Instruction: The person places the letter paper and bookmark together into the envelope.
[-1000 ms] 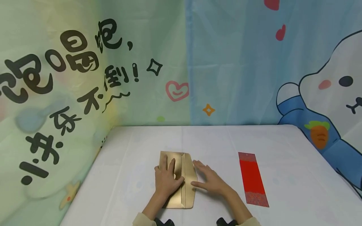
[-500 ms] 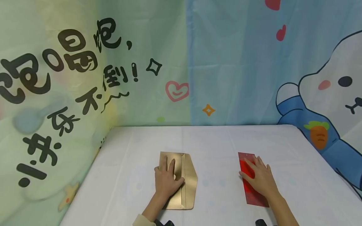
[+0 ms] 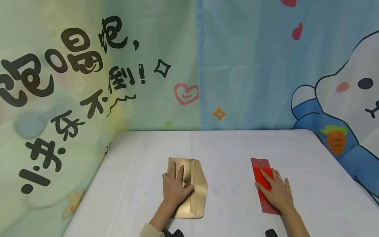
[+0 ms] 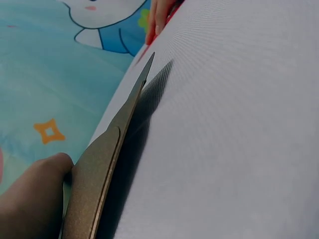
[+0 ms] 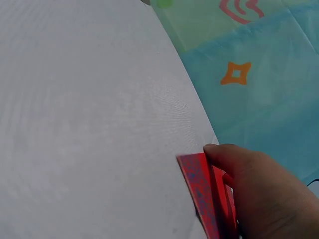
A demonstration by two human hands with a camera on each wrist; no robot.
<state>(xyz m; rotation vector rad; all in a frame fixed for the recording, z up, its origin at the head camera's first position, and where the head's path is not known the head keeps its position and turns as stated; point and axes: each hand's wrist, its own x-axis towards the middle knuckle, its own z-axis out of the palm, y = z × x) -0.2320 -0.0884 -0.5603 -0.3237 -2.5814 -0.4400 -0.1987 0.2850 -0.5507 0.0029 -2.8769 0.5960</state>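
Observation:
A gold envelope lies on the table with its pointed flap spread to the right. My left hand rests flat on it, fingers spread, thumb reaching toward the flap crease. In the left wrist view, the thumb is at the envelope's raised edge. To the right is a red paper strip with glittery ends. My right hand grips it across its width, covering much of its right side. The right wrist view has the thumb at the edge of the strip, which bows up there.
A white cloth covers the table, with a stretch of it between the two papers. Printed curtains hang behind and on the left. Dark wrist mounts show by both forearms.
My right hand has gone from beside the gold envelope to the red strip and taken hold of it; the strip looks narrower and slightly turned. The left hand stays put on the envelope.

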